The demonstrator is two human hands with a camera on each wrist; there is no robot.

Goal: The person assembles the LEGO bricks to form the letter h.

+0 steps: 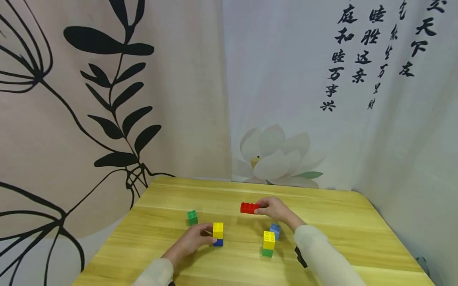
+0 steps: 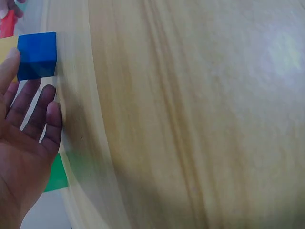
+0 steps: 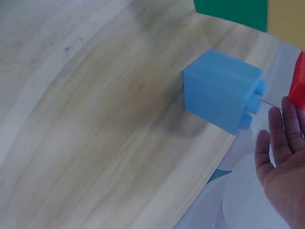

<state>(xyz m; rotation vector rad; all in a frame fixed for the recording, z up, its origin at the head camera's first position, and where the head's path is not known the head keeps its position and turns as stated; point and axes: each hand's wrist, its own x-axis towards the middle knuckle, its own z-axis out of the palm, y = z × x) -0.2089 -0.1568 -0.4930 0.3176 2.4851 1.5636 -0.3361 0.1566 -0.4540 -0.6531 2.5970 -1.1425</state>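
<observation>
My right hand (image 1: pixel 273 208) pinches one end of a long red toy brick (image 1: pixel 248 208), held level above the table. In the right wrist view, only a corner of that red brick (image 3: pixel 298 83) shows at the fingertips. My left hand (image 1: pixel 196 237) grips a stack of two bricks between thumb and fingers: a yellow brick (image 1: pixel 218 230) on top of a dark blue brick (image 1: pixel 218 242). In the left wrist view the thumb lies across the side of the stack, near the seam with the blue brick (image 2: pixel 38 56). The remaining fingertips are partly hidden behind it.
Beyond my left hand stands a green brick (image 1: pixel 192 217). Near my right forearm, a yellow brick (image 1: pixel 269 240) sits on a green brick (image 1: pixel 267 252), with a light blue brick (image 1: pixel 275 231) just behind. The wooden table (image 1: pixel 171 198) ends at a printed curtain (image 1: pixel 193 99).
</observation>
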